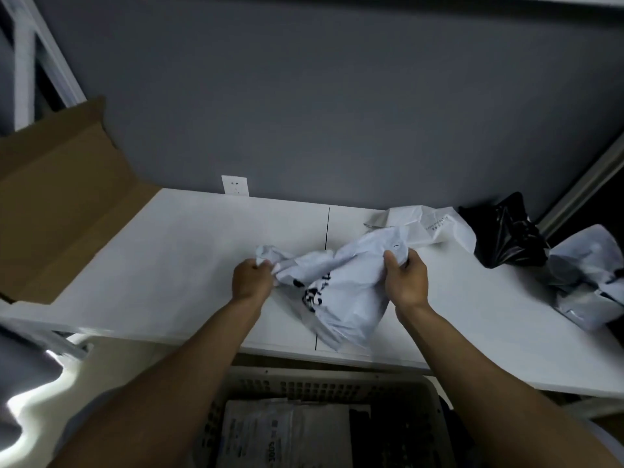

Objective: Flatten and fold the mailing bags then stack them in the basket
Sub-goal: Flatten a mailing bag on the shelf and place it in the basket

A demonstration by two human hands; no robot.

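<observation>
Centrally, a crumpled white mailing bag (341,298) with black print lay on the surface (169,265), near its six o'clock edge. The left hand (251,280) gripped the bag's nine o'clock end, fingers (265,264) clenched round a bunched corner. The right hand (405,278) pinched its two o'clock corner. A second white bag (429,224) and a black bag (506,238) sat crumpled toward two o'clock. At six o'clock, the basket (304,386) held folded bags (270,430).

Crinkled glossy plastic mailing bag (341,292), matt smooth white table (169,265), brown cardboard box (57,204), perforated plastic basket (304,386).
</observation>
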